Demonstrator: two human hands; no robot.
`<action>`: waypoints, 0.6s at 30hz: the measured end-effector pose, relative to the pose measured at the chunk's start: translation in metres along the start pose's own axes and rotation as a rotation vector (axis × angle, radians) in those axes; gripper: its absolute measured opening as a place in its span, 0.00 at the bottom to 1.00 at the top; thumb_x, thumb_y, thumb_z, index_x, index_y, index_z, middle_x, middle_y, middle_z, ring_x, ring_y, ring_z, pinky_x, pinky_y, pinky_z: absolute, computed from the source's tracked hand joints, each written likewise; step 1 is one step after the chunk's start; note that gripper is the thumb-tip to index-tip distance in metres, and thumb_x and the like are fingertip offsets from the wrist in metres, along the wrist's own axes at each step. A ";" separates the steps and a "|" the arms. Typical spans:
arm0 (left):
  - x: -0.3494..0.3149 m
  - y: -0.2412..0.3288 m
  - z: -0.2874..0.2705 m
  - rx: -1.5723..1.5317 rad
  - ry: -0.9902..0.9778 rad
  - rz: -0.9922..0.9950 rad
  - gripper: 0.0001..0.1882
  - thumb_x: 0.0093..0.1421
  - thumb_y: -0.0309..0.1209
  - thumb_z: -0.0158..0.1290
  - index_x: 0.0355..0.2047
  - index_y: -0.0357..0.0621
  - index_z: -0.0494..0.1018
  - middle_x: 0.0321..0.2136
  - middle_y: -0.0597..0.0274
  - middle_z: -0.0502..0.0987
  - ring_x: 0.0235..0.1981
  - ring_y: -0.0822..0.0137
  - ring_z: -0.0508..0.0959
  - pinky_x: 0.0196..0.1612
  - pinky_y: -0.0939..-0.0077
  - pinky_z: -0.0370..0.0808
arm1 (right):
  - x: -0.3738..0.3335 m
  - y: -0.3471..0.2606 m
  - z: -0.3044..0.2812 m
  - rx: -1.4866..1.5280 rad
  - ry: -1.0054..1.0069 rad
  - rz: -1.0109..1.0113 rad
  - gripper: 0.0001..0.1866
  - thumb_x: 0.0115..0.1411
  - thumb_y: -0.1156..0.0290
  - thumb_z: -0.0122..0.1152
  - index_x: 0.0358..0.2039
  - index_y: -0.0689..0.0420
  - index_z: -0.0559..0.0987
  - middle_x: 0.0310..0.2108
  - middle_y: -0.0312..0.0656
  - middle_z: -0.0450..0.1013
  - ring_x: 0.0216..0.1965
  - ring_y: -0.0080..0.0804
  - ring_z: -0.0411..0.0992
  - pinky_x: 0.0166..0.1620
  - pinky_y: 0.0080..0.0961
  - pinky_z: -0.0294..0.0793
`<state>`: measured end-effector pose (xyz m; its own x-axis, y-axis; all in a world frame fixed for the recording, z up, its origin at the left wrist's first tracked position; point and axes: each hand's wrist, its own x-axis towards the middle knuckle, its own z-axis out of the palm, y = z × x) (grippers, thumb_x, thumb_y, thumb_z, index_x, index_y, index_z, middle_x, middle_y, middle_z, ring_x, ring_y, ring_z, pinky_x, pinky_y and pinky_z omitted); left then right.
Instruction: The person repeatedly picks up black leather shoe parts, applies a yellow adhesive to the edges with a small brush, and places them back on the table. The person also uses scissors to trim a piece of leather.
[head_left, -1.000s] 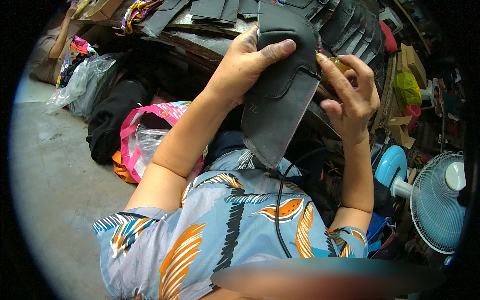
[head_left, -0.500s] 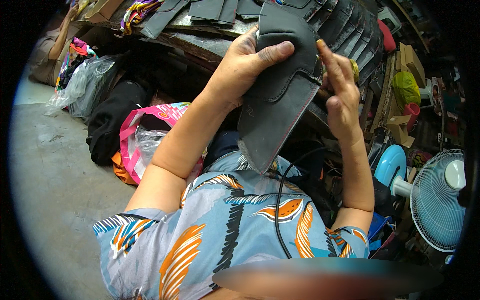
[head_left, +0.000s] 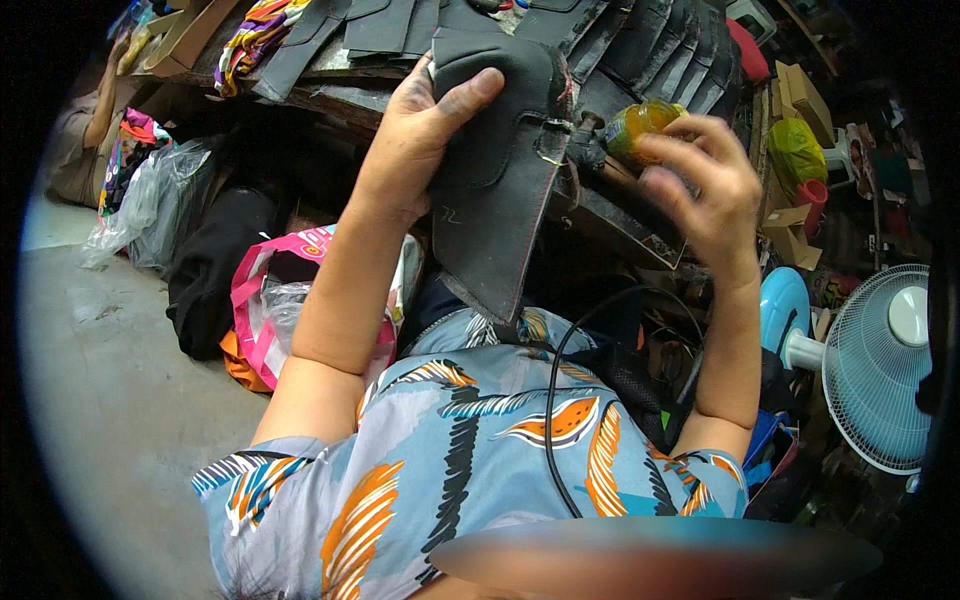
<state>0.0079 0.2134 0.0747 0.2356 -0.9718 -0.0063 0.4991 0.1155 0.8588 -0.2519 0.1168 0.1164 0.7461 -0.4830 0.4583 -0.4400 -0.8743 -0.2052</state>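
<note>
workbench [head_left: 350,98], black panel [head_left: 490,190], pointing lengthwise toward shirt [head_left: 505,468]

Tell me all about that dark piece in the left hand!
The dark piece looks like black leather, creased near the top, with a curved seam across it, reddish stitching down its right edge and a pale mark. It tapers down toward the lap. The left hand grips its upper left edge, thumb over the front.

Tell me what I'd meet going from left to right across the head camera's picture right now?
Clear plastic bag, pink shopping bag, left hand, black panel, yellow container, right hand, bright yellow bag, round fan cage.
</note>
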 end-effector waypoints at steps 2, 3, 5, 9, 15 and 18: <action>-0.002 0.003 -0.005 0.002 -0.111 0.006 0.35 0.50 0.27 0.64 0.57 0.39 0.61 0.44 0.58 0.75 0.43 0.68 0.78 0.46 0.74 0.77 | 0.005 0.022 -0.005 -0.212 -0.015 0.128 0.12 0.52 0.73 0.61 0.39 0.51 0.83 0.43 0.39 0.72 0.43 0.35 0.71 0.44 0.30 0.71; -0.003 0.002 -0.005 0.032 -0.174 0.020 0.38 0.49 0.25 0.64 0.59 0.38 0.59 0.46 0.58 0.74 0.45 0.67 0.76 0.48 0.73 0.75 | 0.006 0.032 -0.003 -0.284 -0.018 0.099 0.13 0.52 0.74 0.60 0.38 0.48 0.83 0.44 0.38 0.72 0.45 0.35 0.70 0.45 0.31 0.71; -0.004 0.000 -0.005 0.119 -0.253 0.037 0.43 0.46 0.21 0.64 0.62 0.37 0.55 0.50 0.57 0.72 0.49 0.66 0.74 0.53 0.70 0.71 | 0.008 0.048 0.004 -0.423 -0.030 0.079 0.15 0.51 0.75 0.57 0.36 0.43 0.84 0.46 0.35 0.72 0.50 0.37 0.68 0.49 0.34 0.70; -0.003 0.003 -0.003 0.215 -0.277 0.042 0.44 0.45 0.18 0.62 0.62 0.35 0.54 0.52 0.57 0.69 0.52 0.67 0.71 0.56 0.72 0.69 | 0.010 0.058 0.018 -0.524 -0.106 0.008 0.19 0.50 0.79 0.51 0.35 0.41 0.84 0.48 0.35 0.72 0.51 0.37 0.67 0.52 0.37 0.67; -0.002 0.019 -0.007 0.186 -0.198 0.050 0.39 0.46 0.18 0.60 0.59 0.34 0.57 0.50 0.56 0.71 0.48 0.68 0.74 0.53 0.72 0.73 | 0.005 0.045 0.002 -0.366 -0.019 0.138 0.20 0.49 0.82 0.52 0.37 0.46 0.83 0.51 0.35 0.71 0.53 0.39 0.66 0.54 0.36 0.63; 0.000 0.020 -0.006 0.067 -0.149 0.082 0.36 0.47 0.19 0.60 0.57 0.35 0.59 0.47 0.56 0.73 0.45 0.68 0.76 0.49 0.72 0.75 | -0.003 0.040 0.000 -0.336 0.013 0.191 0.17 0.50 0.83 0.52 0.36 0.48 0.82 0.48 0.36 0.72 0.52 0.39 0.67 0.54 0.36 0.63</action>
<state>0.0227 0.2169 0.0886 0.1439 -0.9801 0.1367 0.4252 0.1860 0.8858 -0.2713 0.0833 0.1071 0.6295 -0.6331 0.4504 -0.7111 -0.7030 0.0057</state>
